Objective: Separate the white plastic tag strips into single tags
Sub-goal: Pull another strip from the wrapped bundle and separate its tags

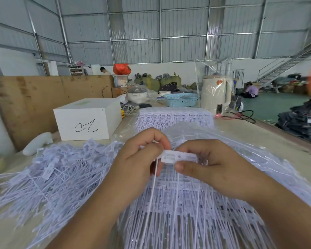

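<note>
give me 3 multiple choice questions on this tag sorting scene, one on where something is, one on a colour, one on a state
1. Where is the loose pile of separated white plastic tags?
A. to the left of the hands
B. inside the white box
C. in the basket

2. What colour is the perforated plastic basket at the back of the table?
A. red
B. light blue
C. black

3. What are the left hand and right hand doing?
A. both resting flat on the table
B. both pinching one white tag strip between them
C. one lifting the box

Answers:
1 A, the heap lies left of the hands on the table.
2 B, its lattice walls are light blue.
3 B, fingers of each hand close on the strip's ends.
</note>
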The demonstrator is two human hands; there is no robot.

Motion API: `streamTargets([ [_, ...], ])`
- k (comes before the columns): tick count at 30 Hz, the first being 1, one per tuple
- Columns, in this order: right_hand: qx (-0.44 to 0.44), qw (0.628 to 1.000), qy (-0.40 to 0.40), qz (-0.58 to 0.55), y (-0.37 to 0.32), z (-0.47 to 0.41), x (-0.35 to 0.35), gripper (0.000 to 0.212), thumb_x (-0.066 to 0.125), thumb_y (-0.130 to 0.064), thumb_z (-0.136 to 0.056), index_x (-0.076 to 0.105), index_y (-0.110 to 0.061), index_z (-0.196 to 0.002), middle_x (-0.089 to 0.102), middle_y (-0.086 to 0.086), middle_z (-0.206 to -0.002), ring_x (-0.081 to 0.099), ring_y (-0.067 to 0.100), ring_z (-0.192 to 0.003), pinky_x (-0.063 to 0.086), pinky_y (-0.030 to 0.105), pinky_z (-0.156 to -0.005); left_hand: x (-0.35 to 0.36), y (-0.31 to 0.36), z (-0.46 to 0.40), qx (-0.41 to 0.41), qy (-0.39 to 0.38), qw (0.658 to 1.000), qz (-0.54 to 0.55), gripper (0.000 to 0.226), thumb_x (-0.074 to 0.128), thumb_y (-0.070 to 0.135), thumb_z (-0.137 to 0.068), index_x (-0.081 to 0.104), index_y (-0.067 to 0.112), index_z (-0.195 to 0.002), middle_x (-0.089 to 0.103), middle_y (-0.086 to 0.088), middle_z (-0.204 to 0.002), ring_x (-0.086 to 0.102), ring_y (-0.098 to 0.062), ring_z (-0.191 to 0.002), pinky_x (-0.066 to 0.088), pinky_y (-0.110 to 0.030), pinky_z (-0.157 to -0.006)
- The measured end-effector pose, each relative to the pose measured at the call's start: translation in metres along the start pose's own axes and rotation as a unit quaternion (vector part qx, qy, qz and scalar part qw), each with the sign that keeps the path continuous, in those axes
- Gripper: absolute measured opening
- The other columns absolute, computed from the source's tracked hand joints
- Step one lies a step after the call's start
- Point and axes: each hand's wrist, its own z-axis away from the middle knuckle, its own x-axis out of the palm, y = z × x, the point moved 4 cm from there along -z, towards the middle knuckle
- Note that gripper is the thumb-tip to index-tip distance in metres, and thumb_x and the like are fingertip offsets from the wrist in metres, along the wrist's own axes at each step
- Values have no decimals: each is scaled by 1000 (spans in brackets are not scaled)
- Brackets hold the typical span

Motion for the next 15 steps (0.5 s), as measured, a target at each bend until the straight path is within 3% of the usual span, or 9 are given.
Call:
streamTargets([
  [2,-15,1000,17,-14,-3,1,1,23,68,-37,-85,71,-15,-89,57,20,-73,42,22,-54,34,26,-52,1,6,2,17,23,999,16,19,49,18,-74,63,23,-64,44,1,-46,39,-12,-43,32,-19,-43],
  [6,-34,996,83,-1,-9,1,0,14,68,-37,-86,72,-26,-93,61,14,-77,47,25,-59,36,30,-52,-4,2,-1,-18,89,986,139,15,49,14,-69,62,18,-63,37,-3,-41,31,-14,-36,27,-18,-41],
  [8,-19,994,88,55,-4,0,0,14,63,-40,-92,70,-31,-98,64,1,-81,53,15,-67,41,30,-61,-8,-9,-5,-62,122,961,241,15,50,10,-72,62,16,-64,33,-3,-42,27,-12,-32,24,-16,-38],
  [10,30,995,61,79,8,-2,3,20,57,-46,-93,67,-32,-102,58,-10,-70,50,6,-61,39,27,-59,-11,-19,-5,-103,142,940,293,21,47,4,-80,61,14,-68,32,-2,-43,26,-10,-31,22,-16,-36],
  [12,63,993,23,93,15,-1,7,27,51,-53,-93,65,-29,-95,46,-10,-57,41,5,-50,33,25,-53,-10,-25,-6,-124,129,953,244,22,49,3,-81,63,15,-70,34,-2,-43,27,-10,-31,22,-15,-36],
  [15,58,992,-35,106,15,-1,8,29,50,-57,-92,60,-36,-75,40,-10,-55,37,7,-51,32,27,-55,-6,-23,-6,-105,47,991,63,14,56,15,-70,69,22,-67,40,2,-44,34,-9,-35,26,-14,-39],
])
